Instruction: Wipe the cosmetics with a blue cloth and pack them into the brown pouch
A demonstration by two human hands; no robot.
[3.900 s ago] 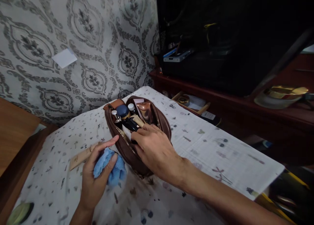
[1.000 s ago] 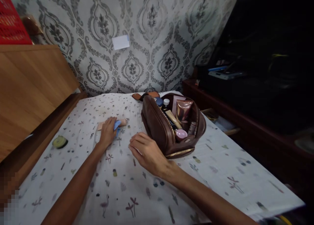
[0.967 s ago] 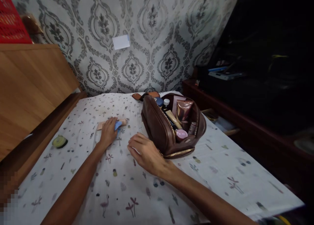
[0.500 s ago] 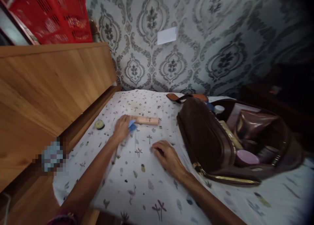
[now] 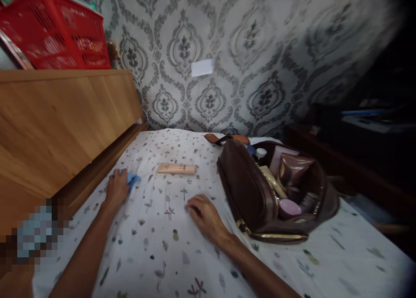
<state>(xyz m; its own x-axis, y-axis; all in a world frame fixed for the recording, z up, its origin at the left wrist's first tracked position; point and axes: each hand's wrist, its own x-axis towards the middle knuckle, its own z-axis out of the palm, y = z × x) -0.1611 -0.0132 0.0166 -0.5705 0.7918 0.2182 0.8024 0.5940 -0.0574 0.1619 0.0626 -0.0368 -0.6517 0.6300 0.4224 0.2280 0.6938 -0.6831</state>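
Note:
My left hand [image 5: 117,187] is closed on a blue cloth [image 5: 131,181] at the left side of the printed sheet [image 5: 156,241]. The small round jar seen earlier on that side does not show; my left hand now covers about that spot. A peach-coloured squeeze tube [image 5: 176,168] lies flat on the sheet, apart from both hands. My right hand [image 5: 205,215] rests on the sheet below the tube, fingers loosely curled in with nothing visible in them. To its right stands a brown toiletry bag [image 5: 247,185], unzipped.
Inside the bag are a pink round lid [image 5: 290,207], a shiny rose-gold pouch [image 5: 294,170] and a white-capped bottle [image 5: 261,153]. A wooden headboard [image 5: 65,124] bounds the left, with a red basket [image 5: 55,34] on top. Patterned wallpaper [image 5: 227,42] rises behind; dark furniture stands right.
My left hand has moved left with the blue cloth, from the tube to where the round jar was. My right hand stays in place on the sheet. The view has shifted right.

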